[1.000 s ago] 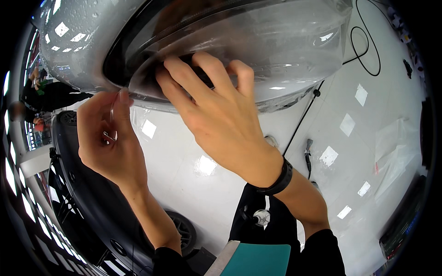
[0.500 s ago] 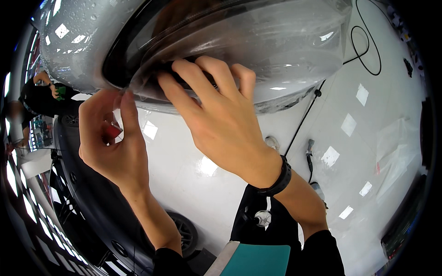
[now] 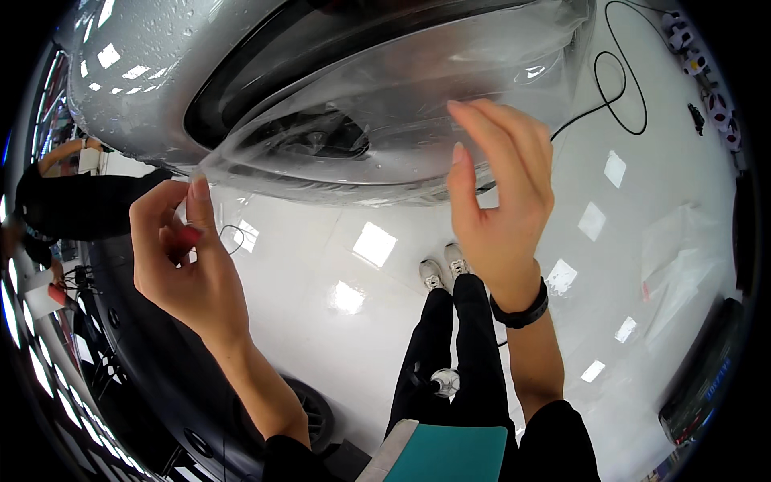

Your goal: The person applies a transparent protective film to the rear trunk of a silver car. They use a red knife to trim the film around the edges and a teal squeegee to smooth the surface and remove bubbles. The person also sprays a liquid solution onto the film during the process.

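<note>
A sheet of clear film (image 3: 418, 149) hangs loosely over the lower front of a silver car body (image 3: 144, 88), wrinkled along its bottom edge. My left hand (image 3: 189, 257) pinches the film's left corner between thumb and index finger, pulling it taut into a point. Curled in the same hand is a small red object (image 3: 186, 235), mostly hidden by the fingers. My right hand (image 3: 506, 189) is at the film's right part, thumb and fingers apart; whether the fingertips touch the film I cannot tell. A dark opening (image 3: 321, 135) in the bodywork shows through the film.
A dark car (image 3: 152, 337) stands close on my left, and a person in black (image 3: 80, 197) is beyond it. On the right, a black cable (image 3: 598, 108) loops over the white floor, with a crumpled clear sheet (image 3: 679, 269) nearer. A teal flat piece (image 3: 458, 454) is at my waist.
My right hand has come away from the dark opening and moved right, its fingers spreading. My left hand keeps its pinch on the film corner. The person at the left has shifted.
</note>
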### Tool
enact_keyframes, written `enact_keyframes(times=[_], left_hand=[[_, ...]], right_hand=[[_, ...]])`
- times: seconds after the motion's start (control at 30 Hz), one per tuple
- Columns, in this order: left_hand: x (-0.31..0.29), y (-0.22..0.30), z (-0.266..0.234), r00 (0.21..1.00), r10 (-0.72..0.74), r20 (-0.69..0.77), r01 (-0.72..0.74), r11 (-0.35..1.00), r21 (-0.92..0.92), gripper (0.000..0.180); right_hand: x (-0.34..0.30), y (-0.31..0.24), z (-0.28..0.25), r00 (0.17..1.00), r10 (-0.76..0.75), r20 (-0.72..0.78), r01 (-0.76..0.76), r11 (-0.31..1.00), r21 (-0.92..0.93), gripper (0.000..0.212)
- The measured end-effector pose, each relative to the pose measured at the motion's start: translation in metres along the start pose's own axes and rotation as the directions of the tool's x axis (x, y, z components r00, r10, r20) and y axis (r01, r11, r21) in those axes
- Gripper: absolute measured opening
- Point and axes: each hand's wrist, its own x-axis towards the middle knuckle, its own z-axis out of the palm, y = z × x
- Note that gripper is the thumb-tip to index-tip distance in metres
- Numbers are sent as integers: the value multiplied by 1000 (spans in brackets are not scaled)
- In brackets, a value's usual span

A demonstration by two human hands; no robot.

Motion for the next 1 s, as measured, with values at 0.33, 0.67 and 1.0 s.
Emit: enact_keyframes(times=[0.33,0.67,1.0], left_hand=[[25,45,26,909,417,1,-404,880,251,41],[30,44,26,869,478,129,-467,878,-109,17],[32,67,23,843,513,161,-505,858,-87,21]], right_hand=[[31,21,-43,979,-133,-157,95,968,-231,52],[93,56,-60,975,-221,-24,214,965,-153,58],[179,95,-88,757,-220,615,57,960,274,16]])
